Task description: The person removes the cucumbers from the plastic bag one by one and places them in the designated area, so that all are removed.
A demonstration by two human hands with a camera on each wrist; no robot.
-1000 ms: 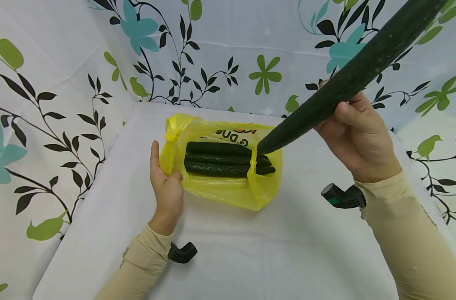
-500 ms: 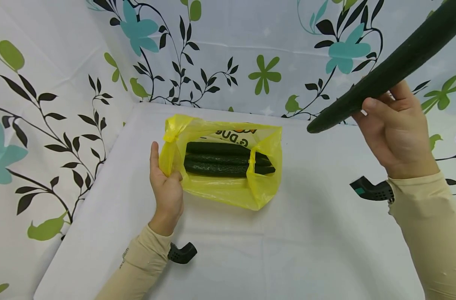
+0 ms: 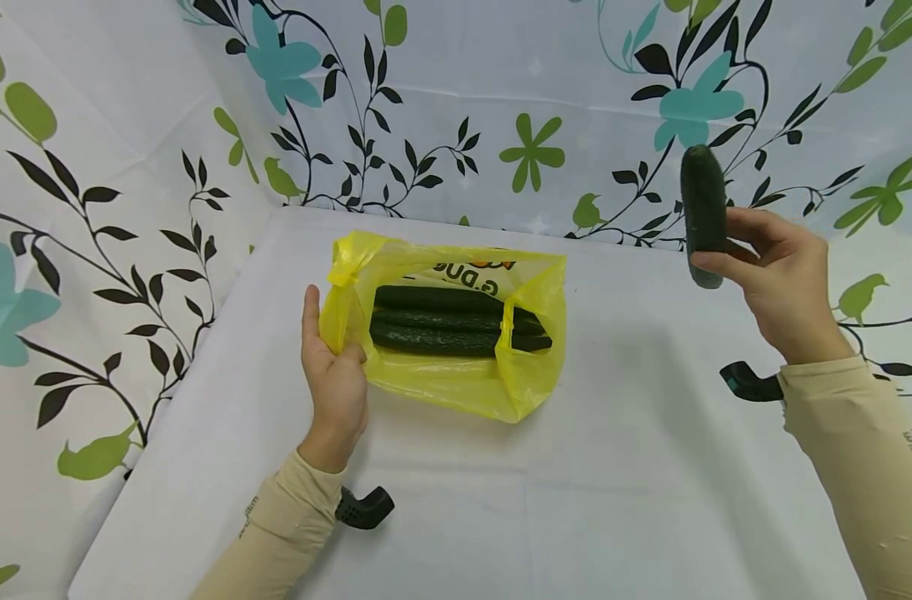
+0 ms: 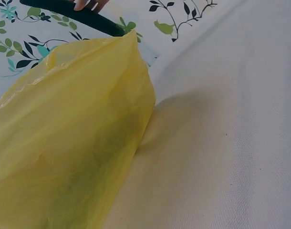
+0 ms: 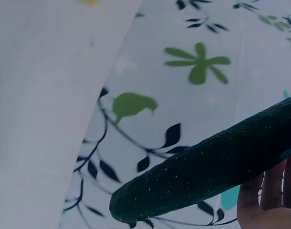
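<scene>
Leaf-patterned cloth (image 3: 426, 75) stands beyond both hands, and the white desk (image 3: 613, 483) lies beneath them. Just right of the left hand (image 3: 334, 392) is a yellow bag (image 3: 433, 386), its edge clamped in that hand, one finger straight. The right hand (image 3: 782, 279) grips a raised cucumber (image 3: 703, 196), well apart from the bag, which holds more cucumbers (image 3: 433, 322) side by side.
</scene>
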